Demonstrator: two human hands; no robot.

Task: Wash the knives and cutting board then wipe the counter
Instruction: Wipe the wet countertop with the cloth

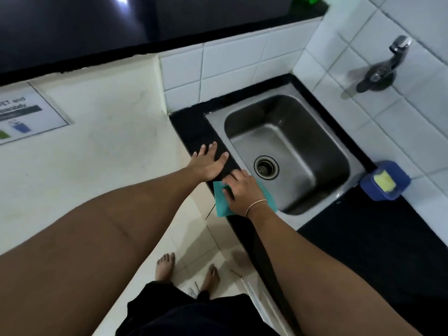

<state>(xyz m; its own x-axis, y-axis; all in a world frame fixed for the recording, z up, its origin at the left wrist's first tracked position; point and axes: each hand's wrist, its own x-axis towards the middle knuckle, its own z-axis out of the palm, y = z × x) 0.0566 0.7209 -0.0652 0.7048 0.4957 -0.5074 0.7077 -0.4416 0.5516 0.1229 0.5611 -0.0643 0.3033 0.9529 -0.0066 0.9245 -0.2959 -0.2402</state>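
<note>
She is on the wiping step. The right hand [238,187] presses a teal cloth [224,202] flat against the black worktop [194,127], on the narrow strip at the left edge of the steel sink [291,151], just below the centre of the frame. Its fingers lie spread over the cloth, pressing it down, not bunching it. The left hand [209,163] rests just beyond, open, fingers straight and splayed on the same strip, bracing her.

To do this well, I'd say keep the palm flat, draw the cloth along the strip's full length, and push any water toward the basin.

The cloth's long axis runs from upper left to lower right of the frame, along the sink's front corner. No knives or cutting board are in sight.
</note>
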